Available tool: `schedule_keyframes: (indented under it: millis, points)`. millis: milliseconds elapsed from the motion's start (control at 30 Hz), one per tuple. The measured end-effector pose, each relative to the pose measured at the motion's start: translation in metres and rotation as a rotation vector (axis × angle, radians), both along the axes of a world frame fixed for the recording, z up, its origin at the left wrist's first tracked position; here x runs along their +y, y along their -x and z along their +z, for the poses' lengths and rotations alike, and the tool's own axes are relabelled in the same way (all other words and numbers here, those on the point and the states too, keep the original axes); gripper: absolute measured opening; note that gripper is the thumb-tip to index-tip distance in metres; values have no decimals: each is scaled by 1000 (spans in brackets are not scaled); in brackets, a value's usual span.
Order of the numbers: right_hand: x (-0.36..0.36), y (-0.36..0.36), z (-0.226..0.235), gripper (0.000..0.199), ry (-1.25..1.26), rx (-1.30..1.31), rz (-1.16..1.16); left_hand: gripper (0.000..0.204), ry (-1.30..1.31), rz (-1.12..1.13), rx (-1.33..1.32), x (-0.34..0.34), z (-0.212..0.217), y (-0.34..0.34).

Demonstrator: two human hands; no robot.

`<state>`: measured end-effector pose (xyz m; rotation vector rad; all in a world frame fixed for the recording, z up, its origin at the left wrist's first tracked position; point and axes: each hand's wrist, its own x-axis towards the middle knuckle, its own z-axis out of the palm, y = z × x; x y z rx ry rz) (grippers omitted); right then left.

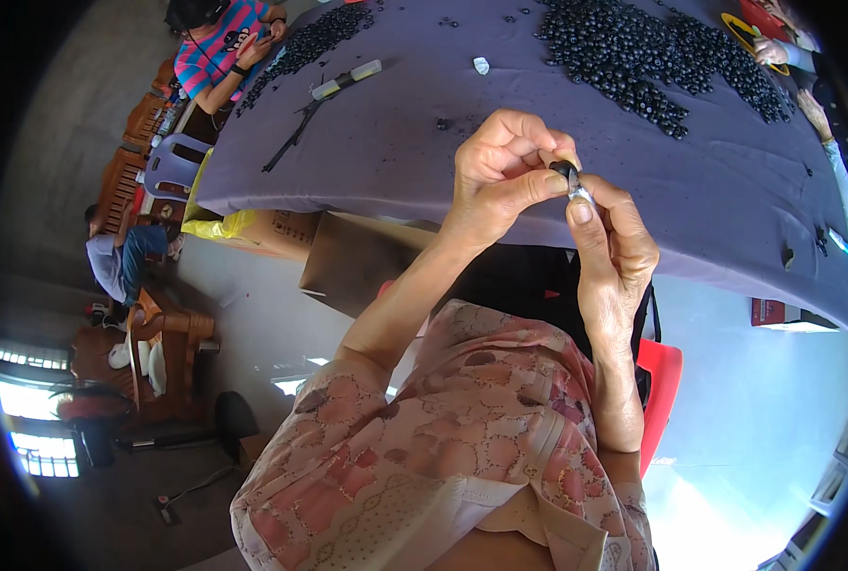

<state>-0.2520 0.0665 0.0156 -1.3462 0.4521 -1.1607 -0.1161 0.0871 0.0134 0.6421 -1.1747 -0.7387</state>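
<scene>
a desk [395, 152] draped in purple-grey cloth filled the upper view. a large heap of small dark round pieces [652, 57] lay on its far right part, and a smaller heap [315, 38] lay at its far left edge. a long thin black tool with a pale handle [334, 90] rested between them. a cardboard box [348, 257] stood under the desk, beside a yellow bag [219, 226]. a person in a striped shirt [224, 48] sat at the far corner. a red chair [667, 381] showed lower right.

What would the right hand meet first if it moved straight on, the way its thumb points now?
The right hand points up toward the left hand. It would first press the small black ring against the left fingertips, which already pinch it. Depth is unclear, but they seem to touch.
</scene>
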Motion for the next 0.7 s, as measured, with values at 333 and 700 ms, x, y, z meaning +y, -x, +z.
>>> schedule_keyframes:
  millis: [333, 700]
  points:
    - [-1, 2, 0, 15, 76, 65, -16, 31, -27, 6, 39, 1, 1, 0]
    - [-1, 1, 0, 16, 144, 62, -57, 31, -13, -11, 43, 1, 2, -3]
